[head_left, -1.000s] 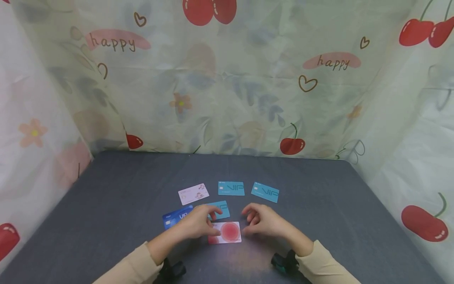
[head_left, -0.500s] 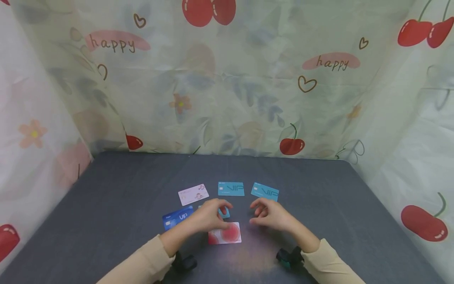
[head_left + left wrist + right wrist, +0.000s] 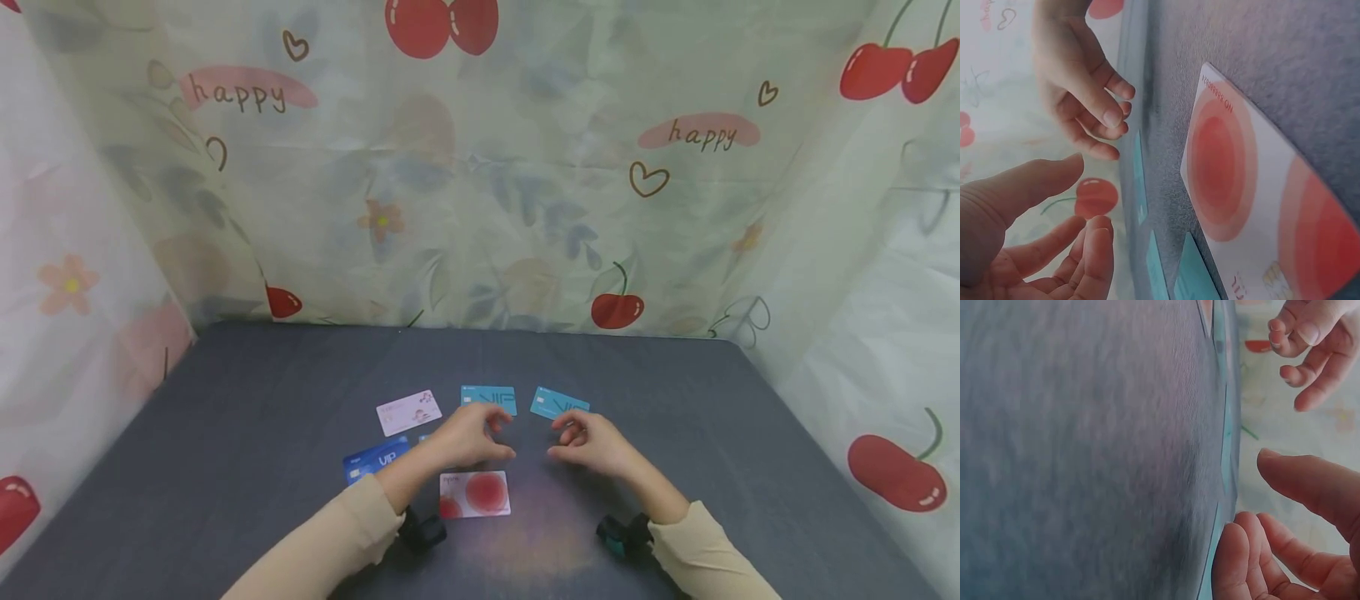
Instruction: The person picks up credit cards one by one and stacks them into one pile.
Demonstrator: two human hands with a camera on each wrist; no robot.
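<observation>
My left hand [image 3: 468, 435] hovers above the table with nothing in it, thumb and fingers apart and loosely bent. Beneath it lies a teal VIP card [image 3: 1192, 275], mostly hidden in the head view. Just nearer than that hand is a white card with red circles [image 3: 475, 494]. A second teal VIP card [image 3: 487, 395] lies beyond the left fingers. My right hand [image 3: 592, 440], likewise holding nothing, is raised with thumb and fingers parted. A third teal VIP card [image 3: 555, 402] lies behind its fingertips, partly covered by them.
A pale pink card [image 3: 408, 412] lies at the back left of the group. The blue VIP card [image 3: 373, 458] is near my left forearm. All lie on a dark grey table [image 3: 675, 400], with a printed curtain [image 3: 480, 192] behind and at both sides.
Both hands have moved to the right and slightly away from me, still without a card. The red-circle card has come into full view. The cards have stayed in place.
</observation>
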